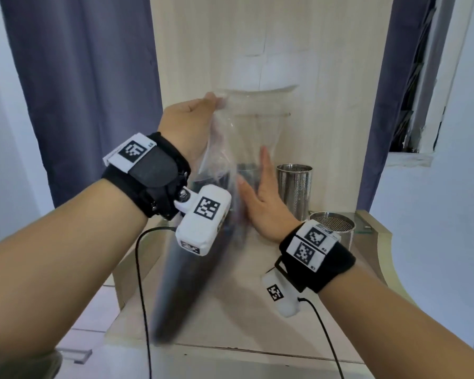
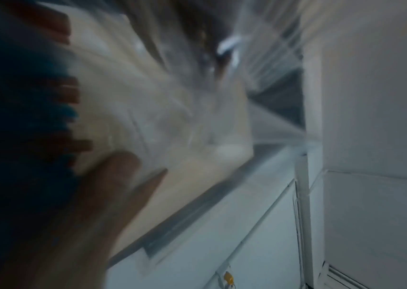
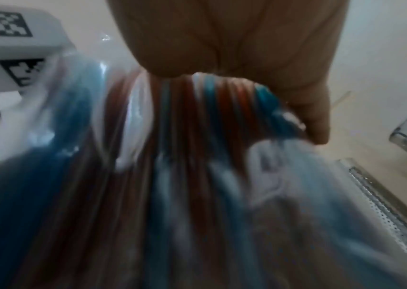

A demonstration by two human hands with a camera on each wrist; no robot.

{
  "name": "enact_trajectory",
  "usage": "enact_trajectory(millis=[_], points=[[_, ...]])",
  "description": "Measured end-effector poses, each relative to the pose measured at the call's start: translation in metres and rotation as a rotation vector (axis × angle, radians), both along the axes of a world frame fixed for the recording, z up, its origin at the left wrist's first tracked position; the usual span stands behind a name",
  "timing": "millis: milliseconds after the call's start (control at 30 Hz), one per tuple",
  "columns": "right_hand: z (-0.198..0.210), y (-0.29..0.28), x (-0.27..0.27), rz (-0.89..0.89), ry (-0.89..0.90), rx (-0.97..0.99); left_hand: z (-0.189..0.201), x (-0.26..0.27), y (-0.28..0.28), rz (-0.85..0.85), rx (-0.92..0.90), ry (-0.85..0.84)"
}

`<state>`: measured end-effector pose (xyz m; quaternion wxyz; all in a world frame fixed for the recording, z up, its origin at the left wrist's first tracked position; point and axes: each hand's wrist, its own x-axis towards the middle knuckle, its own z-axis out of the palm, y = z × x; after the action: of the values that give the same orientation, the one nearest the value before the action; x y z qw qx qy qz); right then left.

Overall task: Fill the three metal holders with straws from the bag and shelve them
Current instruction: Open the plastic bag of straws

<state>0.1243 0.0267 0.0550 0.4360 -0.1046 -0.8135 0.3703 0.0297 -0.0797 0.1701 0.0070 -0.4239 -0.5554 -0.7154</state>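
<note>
1. The left hand (image 1: pixel 188 124) is raised at the left of the clear plastic bag (image 1: pixel 253 127), wrist bent back, thumb and fingertips pinching the bag's upper left edge so the mouth hangs open in front of the wooden panel (image 1: pixel 257 36).
2. The right hand (image 1: pixel 266 199) stands on edge lower down, fingers straight and together, pointing up and away, its palm laid flat against the right side of the bag; nothing is curled round it.
3. In the right wrist view the palm (image 3: pixel 234 35) presses on a bundle of blue, red-brown and white straws (image 3: pixel 185 146) inside the plastic.
4. The bag slants down toward the person, its dark, blurred lower end (image 1: pixel 181 291) over the pale wooden bench (image 1: pixel 230 318).
5. Just to the right of the right hand stands an upright perforated metal holder (image 1: pixel 294 190); a second holder (image 1: pixel 337 225) sits nearer, partly behind the right wrist band. Both look empty at the rim.
</note>
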Motion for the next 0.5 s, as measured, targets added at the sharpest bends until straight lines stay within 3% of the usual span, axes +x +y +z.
enact_trajectory(millis=[67,233,333,500], points=[[0.007,0.003,0.010,-0.089,0.067,-0.015,-0.007,0.000,0.006,-0.043,-0.029,-0.050],[0.007,0.034,0.025,-0.176,0.022,-0.041,-0.047,0.001,0.021,-0.127,-0.089,-0.097],[0.003,0.040,0.028,-0.339,-0.009,0.029,-0.061,-0.003,0.023,-0.060,-0.191,-0.078],[0.009,0.040,0.027,-0.343,0.211,-0.056,-0.070,-0.009,0.027,-0.377,-0.158,-0.214]])
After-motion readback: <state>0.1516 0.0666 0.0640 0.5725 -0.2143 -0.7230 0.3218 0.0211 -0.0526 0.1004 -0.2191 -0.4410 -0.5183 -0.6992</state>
